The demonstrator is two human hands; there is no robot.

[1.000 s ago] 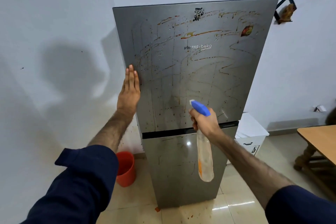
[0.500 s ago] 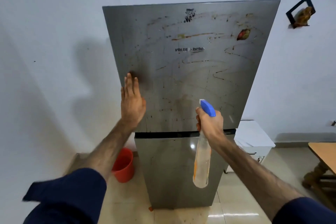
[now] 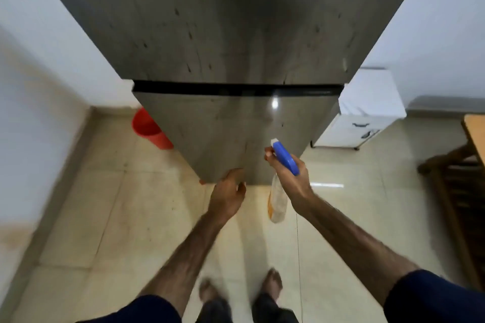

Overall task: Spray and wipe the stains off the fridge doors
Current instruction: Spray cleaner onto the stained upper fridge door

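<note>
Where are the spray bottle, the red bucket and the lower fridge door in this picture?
spray bottle [image 3: 284, 157]: head view, on its blue trigger head.
red bucket [image 3: 148, 130]: head view, on its visible side, left of the fridge.
lower fridge door [image 3: 223, 128]: head view, on the steel panel below the dark gap.

A fridge [image 3: 236, 34] stands straight ahead against the wall, its upper door [image 3: 223, 21] above its lower door [image 3: 223, 134]. A bucket [image 3: 149, 130] sits on the floor [image 3: 105, 204] at the fridge's left, partly behind it. A cabinet [image 3: 367, 113] stands at its right, and a table [image 3: 475, 134] lies further right. Near the lower door's bottom edge, the left hand [image 3: 227, 196] is beside the right hand [image 3: 291, 176], which holds a spray bottle [image 3: 278, 199].
</note>
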